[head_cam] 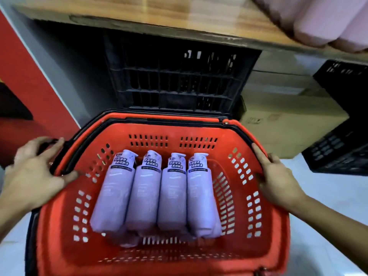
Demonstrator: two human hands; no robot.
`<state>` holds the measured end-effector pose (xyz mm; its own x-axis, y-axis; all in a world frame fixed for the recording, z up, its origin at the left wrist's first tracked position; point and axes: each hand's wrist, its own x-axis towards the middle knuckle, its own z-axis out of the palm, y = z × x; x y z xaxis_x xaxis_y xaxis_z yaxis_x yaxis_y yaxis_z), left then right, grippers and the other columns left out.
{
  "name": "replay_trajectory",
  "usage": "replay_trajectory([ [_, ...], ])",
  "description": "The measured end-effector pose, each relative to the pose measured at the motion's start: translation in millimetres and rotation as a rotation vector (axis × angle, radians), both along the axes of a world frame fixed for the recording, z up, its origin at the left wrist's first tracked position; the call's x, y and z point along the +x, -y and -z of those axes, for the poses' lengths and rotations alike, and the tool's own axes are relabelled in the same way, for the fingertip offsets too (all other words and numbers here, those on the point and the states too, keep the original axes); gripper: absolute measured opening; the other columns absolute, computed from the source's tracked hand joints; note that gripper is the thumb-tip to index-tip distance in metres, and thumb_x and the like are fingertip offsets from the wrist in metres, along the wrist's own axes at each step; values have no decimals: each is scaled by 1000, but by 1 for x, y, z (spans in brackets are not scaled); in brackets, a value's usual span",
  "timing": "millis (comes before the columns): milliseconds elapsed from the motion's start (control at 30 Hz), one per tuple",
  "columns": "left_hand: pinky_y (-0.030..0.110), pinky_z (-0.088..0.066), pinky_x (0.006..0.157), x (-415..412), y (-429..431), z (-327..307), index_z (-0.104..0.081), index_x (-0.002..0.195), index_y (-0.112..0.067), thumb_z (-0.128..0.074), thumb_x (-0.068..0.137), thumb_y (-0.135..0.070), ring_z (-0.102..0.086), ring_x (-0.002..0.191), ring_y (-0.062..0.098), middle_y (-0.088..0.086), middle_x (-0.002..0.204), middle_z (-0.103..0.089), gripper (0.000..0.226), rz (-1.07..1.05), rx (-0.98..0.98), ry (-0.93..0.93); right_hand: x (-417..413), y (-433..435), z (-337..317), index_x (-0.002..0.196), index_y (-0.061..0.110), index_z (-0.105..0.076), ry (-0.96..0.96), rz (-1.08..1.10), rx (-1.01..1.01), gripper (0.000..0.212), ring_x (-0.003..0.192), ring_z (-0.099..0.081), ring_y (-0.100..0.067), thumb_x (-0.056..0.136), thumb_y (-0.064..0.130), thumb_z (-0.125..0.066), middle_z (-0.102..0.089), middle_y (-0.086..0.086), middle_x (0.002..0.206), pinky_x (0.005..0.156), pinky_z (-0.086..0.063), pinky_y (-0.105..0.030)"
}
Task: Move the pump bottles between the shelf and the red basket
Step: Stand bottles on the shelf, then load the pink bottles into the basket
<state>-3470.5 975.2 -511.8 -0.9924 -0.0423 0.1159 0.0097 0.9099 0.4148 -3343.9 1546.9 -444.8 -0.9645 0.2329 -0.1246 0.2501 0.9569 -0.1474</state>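
A red basket [159,255] with black folded handles fills the lower middle of the head view. Several lilac pump bottles [145,196] lie side by side in it, pump heads pointing away from me, with more lilac showing beneath them. My left hand [33,176] grips the basket's left rim, fingers curled over the rim and black handle. On the right rim my right hand [276,180] holds on, thumb inside and fingers outside. The wooden shelf [159,14] runs across the top of the view.
A black plastic crate [179,76] stands under the shelf right behind the basket. A cardboard box [288,116] sits to its right, then another black crate [342,136]. Pink packs [328,20] lie on the shelf at top right. A red panel [20,76] is on the left.
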Motion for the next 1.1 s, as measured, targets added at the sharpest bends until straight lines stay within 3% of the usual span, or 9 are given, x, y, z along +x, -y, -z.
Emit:
replay_trajectory([
  [100,58,-39,109,6,-24,9,-30,143,-61,-56,52,-94,-36,139,26,-13,145,-33,101,44,79,5,4,-32,-1,163,40,2,3,24,6,98,105,-61,-48,92,12,-59,-43,-15,133,95,-49,-49],
  [233,60,-41,106,21,-87,-10,-31,146,-32,-54,58,-88,-39,131,33,0,137,-40,106,13,-23,-61,4,-74,2,162,43,3,30,38,7,101,109,-60,-48,91,14,-62,-40,-15,137,98,-50,-48],
  [433,64,-40,102,44,-185,-50,-49,143,-19,-68,65,-64,-34,132,34,7,137,-39,92,40,-108,-53,24,-137,3,163,43,-3,-5,77,0,98,112,-60,-44,91,13,-63,-42,-14,136,99,-47,-44],
  [633,67,-41,89,69,-263,-55,-48,143,-20,-83,68,-48,-30,132,33,8,140,-36,88,82,-152,-42,55,-203,-4,162,47,-6,-2,125,-45,101,118,-58,-40,89,10,-66,-45,-13,136,101,-49,-45],
  [833,62,-37,95,88,-341,-64,-44,147,-19,-73,73,-55,-24,138,30,9,146,-33,87,117,-119,-8,88,-265,-10,162,37,-17,-37,169,-37,97,117,-59,-39,88,5,-71,-51,-14,129,94,-46,-40],
  [1100,61,-34,100,106,-413,-69,-37,151,-20,-66,77,-60,-18,142,30,9,153,-25,89,151,-139,50,123,-331,-11,162,32,-26,-64,212,-86,92,124,-56,-40,89,5,-74,-54,-17,133,106,-42,-44],
])
